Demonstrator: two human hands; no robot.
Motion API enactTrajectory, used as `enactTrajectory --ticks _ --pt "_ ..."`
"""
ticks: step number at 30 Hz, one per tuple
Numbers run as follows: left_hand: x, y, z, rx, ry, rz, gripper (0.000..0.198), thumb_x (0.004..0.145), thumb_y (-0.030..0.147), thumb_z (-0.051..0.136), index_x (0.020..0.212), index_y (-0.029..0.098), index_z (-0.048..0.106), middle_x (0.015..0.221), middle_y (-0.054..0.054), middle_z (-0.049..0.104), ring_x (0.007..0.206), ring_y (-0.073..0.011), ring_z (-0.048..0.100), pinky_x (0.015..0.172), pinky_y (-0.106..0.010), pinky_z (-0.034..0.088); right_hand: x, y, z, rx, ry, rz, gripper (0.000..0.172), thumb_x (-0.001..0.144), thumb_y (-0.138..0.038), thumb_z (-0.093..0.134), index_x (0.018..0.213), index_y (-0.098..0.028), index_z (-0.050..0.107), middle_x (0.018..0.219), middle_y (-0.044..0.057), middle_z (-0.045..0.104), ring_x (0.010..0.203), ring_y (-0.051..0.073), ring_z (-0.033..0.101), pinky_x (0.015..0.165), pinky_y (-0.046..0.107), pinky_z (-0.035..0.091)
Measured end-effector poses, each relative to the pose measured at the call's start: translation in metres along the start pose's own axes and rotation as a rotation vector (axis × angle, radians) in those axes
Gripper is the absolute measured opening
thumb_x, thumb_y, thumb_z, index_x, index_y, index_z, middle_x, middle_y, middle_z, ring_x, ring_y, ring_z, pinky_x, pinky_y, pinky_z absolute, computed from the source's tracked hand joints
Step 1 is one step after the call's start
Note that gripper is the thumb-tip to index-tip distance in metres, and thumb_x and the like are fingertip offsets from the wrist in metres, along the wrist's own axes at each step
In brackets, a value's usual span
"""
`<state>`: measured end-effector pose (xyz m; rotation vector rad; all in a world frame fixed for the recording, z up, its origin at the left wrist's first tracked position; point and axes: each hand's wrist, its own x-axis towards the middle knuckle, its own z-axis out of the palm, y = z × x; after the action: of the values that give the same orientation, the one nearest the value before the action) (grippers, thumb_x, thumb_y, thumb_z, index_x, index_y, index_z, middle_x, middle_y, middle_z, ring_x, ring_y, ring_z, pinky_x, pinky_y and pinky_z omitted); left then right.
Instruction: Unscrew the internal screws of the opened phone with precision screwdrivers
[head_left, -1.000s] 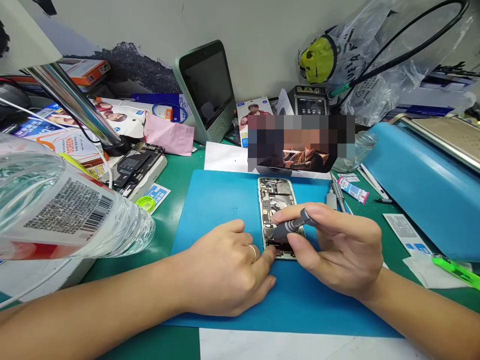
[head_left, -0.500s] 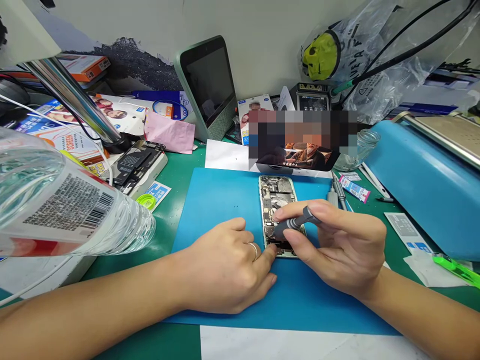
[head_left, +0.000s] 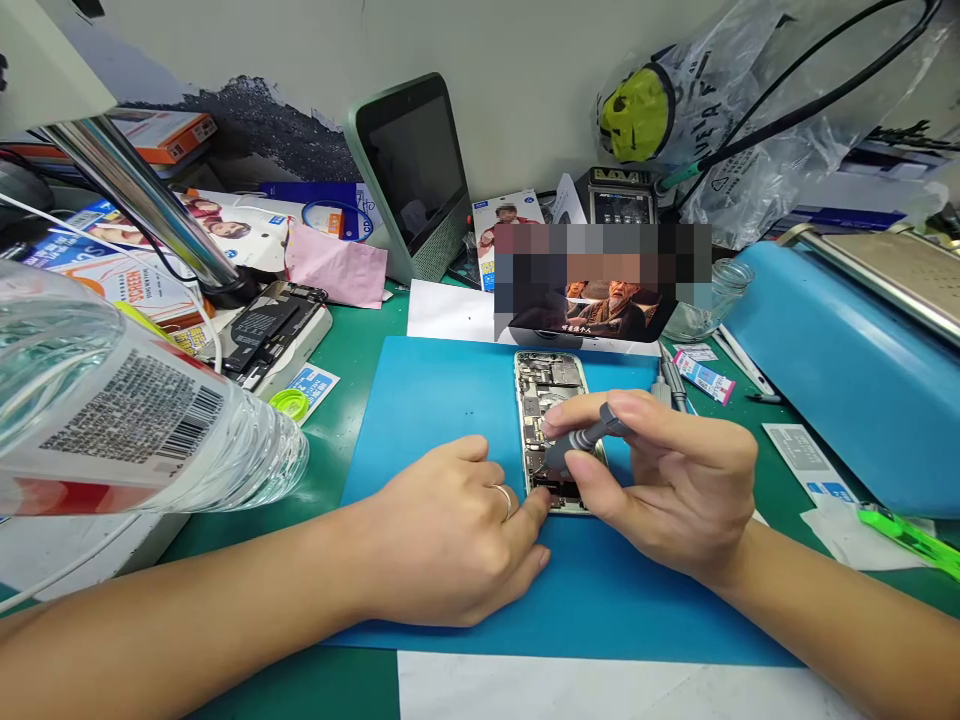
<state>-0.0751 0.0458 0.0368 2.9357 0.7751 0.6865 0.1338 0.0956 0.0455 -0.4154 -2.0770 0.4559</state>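
An opened phone (head_left: 556,375) lies on a blue mat (head_left: 427,400), its circuit board and inner parts showing. Curled over the mat at its lower left is my left hand (head_left: 457,535), a ring on one finger. One fingertip presses on the phone's lower end; the thumb is hidden. Between the thumb and fingers of my right hand (head_left: 675,480) is a small grey screwdriver (head_left: 581,442), tilted, with its lower end over the lower half of the phone. My fingers and the handle hide the tip and part of the phone.
A large plastic bottle (head_left: 150,400) leans in from the left, beside another opened phone (head_left: 266,335). Behind the mat stand a phone playing a video (head_left: 600,305) and a smart display (head_left: 412,170). Right are grey-handled tools (head_left: 673,380), a glass jar (head_left: 709,300) and a green cutter (head_left: 907,538).
The whole view has shifted slightly. My right hand and the screwdriver have moved a little to the left; my left hand stays on the phone's lower end.
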Motion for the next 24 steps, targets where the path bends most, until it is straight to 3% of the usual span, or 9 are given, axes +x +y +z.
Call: enactTrajectory --ticks 24 --pt "-0.0002 -0.0009 -0.0005 -0.003 -0.019 -0.008 0.034 0.102 0.027 0.045 0.113 0.003 0.067 0.058 -0.001 0.061 0.054 -0.0183 0.054 0.057 -0.037 0.031 0.0035 -0.0013 0.0019 -0.017 0.022 -0.013 0.074 0.076 0.003 0.071 0.139 -0.031 0.051 0.106 0.006 0.075 0.091 0.022 0.075 0.073 0.038 0.068"
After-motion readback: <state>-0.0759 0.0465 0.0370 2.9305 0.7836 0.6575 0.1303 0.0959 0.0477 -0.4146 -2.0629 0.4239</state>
